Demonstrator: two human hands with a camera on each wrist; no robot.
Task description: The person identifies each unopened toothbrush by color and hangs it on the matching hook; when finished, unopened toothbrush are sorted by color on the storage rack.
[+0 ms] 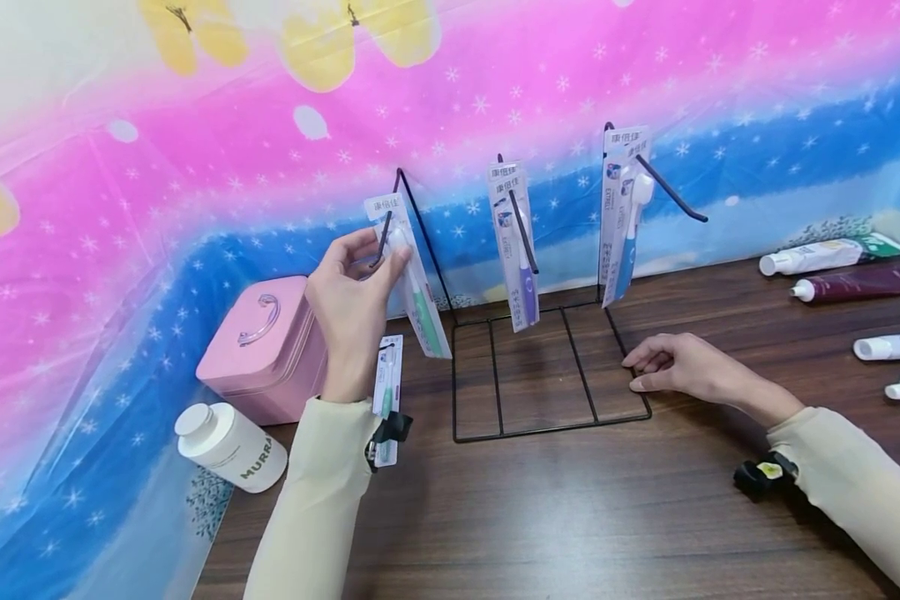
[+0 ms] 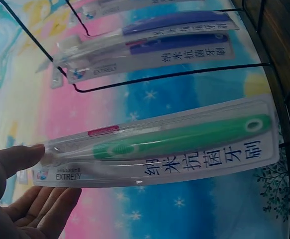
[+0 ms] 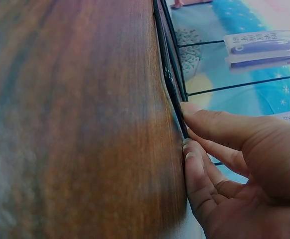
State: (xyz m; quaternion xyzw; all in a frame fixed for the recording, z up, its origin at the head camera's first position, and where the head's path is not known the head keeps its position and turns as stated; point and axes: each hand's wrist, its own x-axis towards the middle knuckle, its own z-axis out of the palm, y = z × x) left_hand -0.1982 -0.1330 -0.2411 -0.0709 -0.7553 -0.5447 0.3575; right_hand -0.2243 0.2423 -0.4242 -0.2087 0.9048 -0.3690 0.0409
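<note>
My left hand point(image 1: 352, 304) pinches the top of a packaged green toothbrush point(image 1: 422, 312) at the left hook of a black wire display rack point(image 1: 552, 428). In the left wrist view, the thumb lies over the brush-head end of the clear pack point(image 2: 180, 139). Packaged purple toothbrushes point(image 1: 527, 292) hang from the middle hook and packaged blue ones point(image 1: 624, 262) from the right hook. Down at the rack's right base edge, my right hand point(image 1: 690, 367) grips the wire between thumb and fingers; the right wrist view shows this hand point(image 3: 249, 154) close against the tabletop.
Another packaged green toothbrush point(image 1: 387, 379) lies on the table point(image 1: 540, 525) by my left wrist. Beyond it stand a pink case point(image 1: 251, 358) and a white bottle point(image 1: 232, 446). Several tubes, including a dark red tube point(image 1: 870, 282), lie at the right. A patterned cloth point(image 1: 450, 117) hangs behind.
</note>
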